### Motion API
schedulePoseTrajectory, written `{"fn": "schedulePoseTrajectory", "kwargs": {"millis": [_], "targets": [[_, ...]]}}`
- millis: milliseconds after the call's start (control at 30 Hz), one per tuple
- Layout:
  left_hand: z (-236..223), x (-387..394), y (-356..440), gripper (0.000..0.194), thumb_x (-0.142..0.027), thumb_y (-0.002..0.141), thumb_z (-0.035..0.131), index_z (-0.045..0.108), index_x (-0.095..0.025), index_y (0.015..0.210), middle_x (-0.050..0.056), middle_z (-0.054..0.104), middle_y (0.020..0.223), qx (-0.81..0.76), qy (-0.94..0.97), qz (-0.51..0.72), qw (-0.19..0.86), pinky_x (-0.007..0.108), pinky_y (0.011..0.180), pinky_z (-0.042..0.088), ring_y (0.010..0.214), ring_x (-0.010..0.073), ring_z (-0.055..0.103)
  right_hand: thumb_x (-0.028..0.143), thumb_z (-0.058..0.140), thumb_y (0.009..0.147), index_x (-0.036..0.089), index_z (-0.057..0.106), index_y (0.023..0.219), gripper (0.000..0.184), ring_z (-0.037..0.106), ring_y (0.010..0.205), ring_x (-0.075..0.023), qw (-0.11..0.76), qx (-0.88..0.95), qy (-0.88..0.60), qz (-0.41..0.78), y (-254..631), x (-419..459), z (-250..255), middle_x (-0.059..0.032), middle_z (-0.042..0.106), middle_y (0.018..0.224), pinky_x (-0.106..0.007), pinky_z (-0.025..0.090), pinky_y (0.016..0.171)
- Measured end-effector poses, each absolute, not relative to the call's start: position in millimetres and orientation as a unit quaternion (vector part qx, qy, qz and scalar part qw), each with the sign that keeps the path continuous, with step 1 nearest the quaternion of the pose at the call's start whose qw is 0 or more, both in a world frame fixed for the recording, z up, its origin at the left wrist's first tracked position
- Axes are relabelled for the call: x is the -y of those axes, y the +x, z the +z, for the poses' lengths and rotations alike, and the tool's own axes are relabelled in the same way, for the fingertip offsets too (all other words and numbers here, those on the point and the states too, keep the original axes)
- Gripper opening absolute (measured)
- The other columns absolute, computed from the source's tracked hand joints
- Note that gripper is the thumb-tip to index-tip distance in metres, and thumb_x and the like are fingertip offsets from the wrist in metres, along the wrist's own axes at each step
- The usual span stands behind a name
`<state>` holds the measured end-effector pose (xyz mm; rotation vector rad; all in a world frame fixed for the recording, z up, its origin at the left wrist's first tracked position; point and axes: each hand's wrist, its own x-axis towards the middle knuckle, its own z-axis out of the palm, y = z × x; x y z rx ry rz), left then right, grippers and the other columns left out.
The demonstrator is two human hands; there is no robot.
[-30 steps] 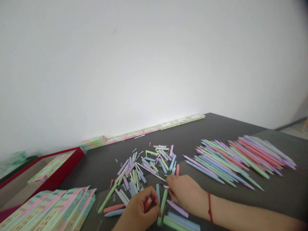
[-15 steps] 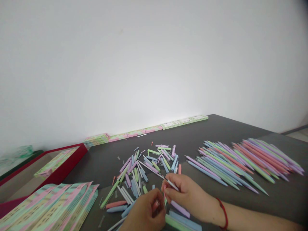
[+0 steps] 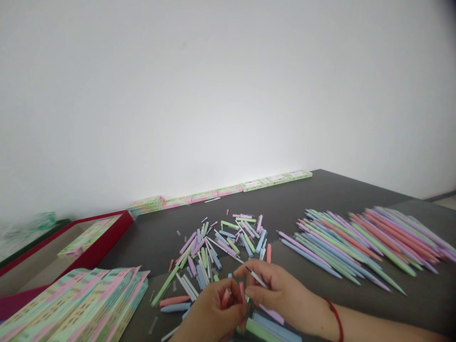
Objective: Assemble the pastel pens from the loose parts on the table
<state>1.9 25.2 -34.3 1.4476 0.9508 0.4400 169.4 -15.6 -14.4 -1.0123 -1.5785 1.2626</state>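
My left hand [image 3: 213,316] is at the bottom middle, its fingers curled around a pink pen barrel [image 3: 225,298], which is partly hidden. My right hand [image 3: 281,289], with a red string on the wrist [image 3: 333,318], pinches a thin white pen refill [image 3: 255,277] between thumb and fingers. The refill's tip points towards my left hand's side. Just beyond both hands lies a loose heap of pastel pen parts [image 3: 217,249]. A pink barrel [image 3: 174,301] and a blue barrel [image 3: 175,308] lie left of my left hand.
Assembled pastel pens [image 3: 359,247] lie in a fanned pile on the dark table [image 3: 320,190] at right. Stacked printed pen boxes [image 3: 78,304] fill the lower left. Behind them stands a red-rimmed tray [image 3: 107,232]. Flat boxes [image 3: 221,191] line the wall.
My right hand has turned the white refill more upright and moved slightly closer to my left hand. The view has shifted a little, so the table appears further right.
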Motion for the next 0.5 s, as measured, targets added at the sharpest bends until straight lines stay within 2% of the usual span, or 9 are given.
{"fn": "schedulePoseTrajectory", "kwargs": {"millis": [67, 200, 367, 500], "targets": [[-38.7, -26.0, 1.1, 0.022, -0.033, 0.057, 0.063, 0.046, -0.021, 0.063, -0.007, 0.049, 0.043, -0.400, 0.608, 0.181, 0.662, 0.020, 0.037, 0.019, 0.035, 0.0058, 0.032, 0.025, 0.050, 0.085, 0.018, 0.059, 0.093, 0.015, 0.042, 0.056, -0.0089, 0.433, 0.620, -0.391, 0.525, 169.3, 15.7, -14.6, 0.0046, 0.052, 0.065, -0.019, 0.032, 0.053], [-36.4, -22.4, -1.2, 0.022, -0.035, 0.060, 0.064, 0.053, -0.018, 0.069, -0.008, 0.048, 0.043, -0.387, 0.622, 0.163, 0.661, 0.020, 0.034, 0.014, 0.031, 0.0035, 0.028, 0.023, 0.048, 0.085, 0.016, 0.059, 0.080, 0.013, 0.042, 0.056, -0.0093, 0.413, 0.633, -0.408, 0.512, 169.2, 16.1, -15.8, 0.0034, 0.053, 0.064, -0.019, 0.032, 0.053], [-27.5, -19.6, -0.6, 0.015, -0.027, 0.061, 0.061, 0.053, -0.018, 0.070, -0.006, 0.055, 0.044, -0.368, 0.592, 0.153, 0.701, 0.018, 0.029, 0.013, 0.026, 0.0022, 0.026, 0.018, 0.047, 0.083, 0.017, 0.056, 0.080, 0.010, 0.042, 0.053, -0.0087, 0.386, 0.636, -0.434, 0.508, 170.4, 14.5, -17.3, 0.0037, 0.055, 0.063, -0.018, 0.033, 0.051], [-22.4, -19.4, -1.6, 0.009, -0.024, 0.063, 0.058, 0.054, -0.017, 0.067, -0.006, 0.054, 0.043, -0.357, 0.556, 0.135, 0.739, 0.017, 0.025, 0.012, 0.024, 0.0019, 0.024, 0.013, 0.047, 0.079, 0.017, 0.057, 0.080, 0.011, 0.041, 0.052, -0.0075, 0.348, 0.652, -0.454, 0.498, 173.9, 13.1, -16.9, 0.0041, 0.057, 0.064, -0.016, 0.031, 0.048]]}}
